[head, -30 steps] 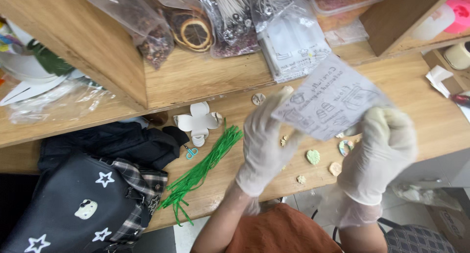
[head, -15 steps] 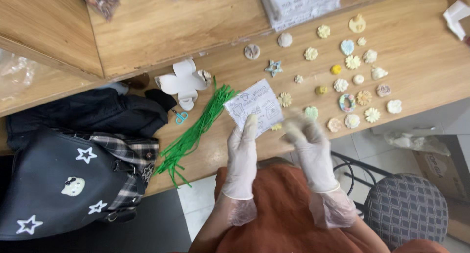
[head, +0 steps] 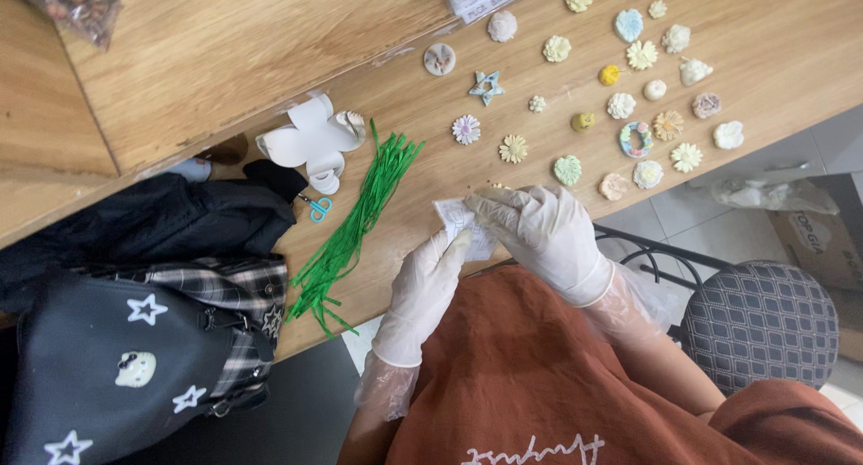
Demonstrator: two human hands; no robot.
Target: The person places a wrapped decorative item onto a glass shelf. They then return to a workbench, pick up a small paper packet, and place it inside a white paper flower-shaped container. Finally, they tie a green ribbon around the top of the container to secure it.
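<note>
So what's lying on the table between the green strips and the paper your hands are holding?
Head view: nothing; bare wood separates the green strips from the paper pinched by the left hand and right hand.

White gloved hands (head: pixel 485 258), rust-orange shirt (head: pixel 548 375)

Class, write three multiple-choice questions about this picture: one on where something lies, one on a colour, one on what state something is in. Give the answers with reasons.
1. Where does the bundle of strips lie?
A. On the wooden table, left of the hands
B. On the chair
C. Inside the bag

2. What colour is the star shape?
A. Red
B. Blue
C. Black

3. How is the paper held?
A. Lying flat, untouched
B. Pinned to a wall
C. Gripped by both gloved hands

Answers: A, the strips rest on the tabletop; B, the star is pale blue; C, the left hand and right hand both pinch it.
</note>
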